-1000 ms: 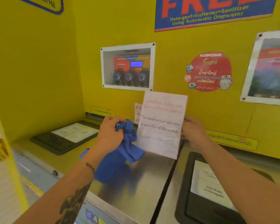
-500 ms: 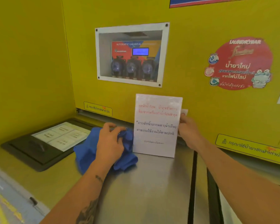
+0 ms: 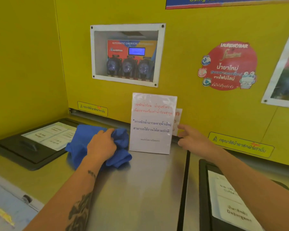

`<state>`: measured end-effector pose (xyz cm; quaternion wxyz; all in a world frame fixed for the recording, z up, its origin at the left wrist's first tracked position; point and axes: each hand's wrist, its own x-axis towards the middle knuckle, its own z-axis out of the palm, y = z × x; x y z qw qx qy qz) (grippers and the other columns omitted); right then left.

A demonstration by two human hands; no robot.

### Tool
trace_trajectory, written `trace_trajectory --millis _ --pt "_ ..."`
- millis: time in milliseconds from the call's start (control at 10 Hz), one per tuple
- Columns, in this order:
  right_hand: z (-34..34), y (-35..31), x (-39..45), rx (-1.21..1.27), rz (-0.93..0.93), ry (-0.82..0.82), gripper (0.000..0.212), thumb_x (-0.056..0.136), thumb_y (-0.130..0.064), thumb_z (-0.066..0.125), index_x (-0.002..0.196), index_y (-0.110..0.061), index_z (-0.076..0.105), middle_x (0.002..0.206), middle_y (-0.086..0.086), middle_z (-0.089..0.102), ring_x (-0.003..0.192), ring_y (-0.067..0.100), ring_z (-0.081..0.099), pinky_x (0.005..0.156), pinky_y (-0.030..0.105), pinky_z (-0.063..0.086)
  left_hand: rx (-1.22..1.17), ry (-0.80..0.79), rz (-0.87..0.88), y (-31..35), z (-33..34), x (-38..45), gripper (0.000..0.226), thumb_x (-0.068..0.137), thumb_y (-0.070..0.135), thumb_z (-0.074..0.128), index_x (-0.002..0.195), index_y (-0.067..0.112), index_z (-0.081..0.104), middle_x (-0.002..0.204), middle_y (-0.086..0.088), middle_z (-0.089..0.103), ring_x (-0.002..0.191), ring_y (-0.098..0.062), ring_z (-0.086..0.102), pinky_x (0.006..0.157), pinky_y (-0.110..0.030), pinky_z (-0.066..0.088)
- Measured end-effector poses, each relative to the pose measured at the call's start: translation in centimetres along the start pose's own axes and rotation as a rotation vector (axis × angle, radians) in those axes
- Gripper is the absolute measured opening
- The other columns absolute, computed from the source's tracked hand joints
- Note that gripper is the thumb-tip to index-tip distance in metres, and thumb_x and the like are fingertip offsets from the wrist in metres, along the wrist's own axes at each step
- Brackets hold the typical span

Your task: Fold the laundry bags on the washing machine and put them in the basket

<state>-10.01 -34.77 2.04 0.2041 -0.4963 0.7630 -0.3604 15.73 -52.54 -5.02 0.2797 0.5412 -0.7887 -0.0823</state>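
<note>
The laundry bag (image 3: 83, 144), a blue cloth bunched into a heap, lay on the steel top of the washing machine (image 3: 140, 189), its left edge spilling toward the black detergent lid (image 3: 28, 147). The left hand (image 3: 101, 145) sat on the heap with fingers curled into the crumpled folds on its right side, gripping the cloth. Bunched that tightly, the bag risked folding unevenly unless it was shaken flat first, and on smooth steel it could slide when pulled. Just right of the bag, a laminated notice (image 3: 151, 124) leaned upright against the yellow wall (image 3: 198, 117), its bottom edge on the steel top. The right hand (image 3: 193, 140) hovered beside the notice's right edge, fingers loosely extended and holding nothing; whether a fingertip touched the sheet could not be told. Propped so lightly, the notice could tip forward onto the work area if nudged by bag or hand. No basket was in view.
</note>
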Motion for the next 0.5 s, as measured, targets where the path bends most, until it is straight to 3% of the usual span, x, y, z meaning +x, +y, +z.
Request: trace_trajectory --millis 100,200,400,500 --pt "-0.7 0.7 -1.8 -0.161 -0.02 -0.06 0.068 0.09 -0.01 0.058 0.151 -0.027 0.032 0.139 0.002 0.049 0.117 0.017 0.051 0.078 0.025 0.048 -0.149 -0.048 -0.037 -0.1 -0.6 -0.2 0.046 0.098 0.025 0.042 0.144 0.026 0.039 0.13 -0.02 0.048 0.111 -0.041 0.051 0.091 -0.047 0.044" --pt "-2.2 1.8 -4.3 -0.292 -0.046 -0.109 0.067 0.092 -0.013 0.057 0.152 -0.024 0.03 0.148 0.005 0.044 0.128 0.019 0.047 0.091 0.026 0.041 -0.239 0.037 -0.049 0.1 -1.9 -1.7 0.048 0.095 0.021 0.047 0.143 0.019 0.043 0.132 -0.022 0.044 0.111 -0.042 0.05 0.095 -0.05 0.044" --pt "-4.2 3.0 -7.9 -0.447 -0.09 -0.183 0.066 0.095 -0.019 0.056 0.154 -0.016 0.027 0.161 0.003 0.029 0.147 0.019 0.028 0.109 0.025 0.027 -0.276 0.256 0.007 2.6 -4.9 -5.6 0.042 0.093 0.004 0.048 0.133 0.015 0.054 0.135 -0.018 0.043 0.096 -0.038 0.057 0.08 -0.044 0.047" --pt "-5.0 3.6 -8.9 -0.499 -0.114 -0.172 0.066 0.096 -0.025 0.056 0.155 -0.016 0.026 0.161 0.003 0.029 0.147 0.02 0.027 0.112 0.028 0.026 -0.31 0.308 -0.007 4.6 -6.1 -7.5 0.043 0.089 -0.004 0.048 0.127 0.013 0.058 0.132 -0.017 0.048 0.099 -0.037 0.056 0.078 -0.04 0.044"
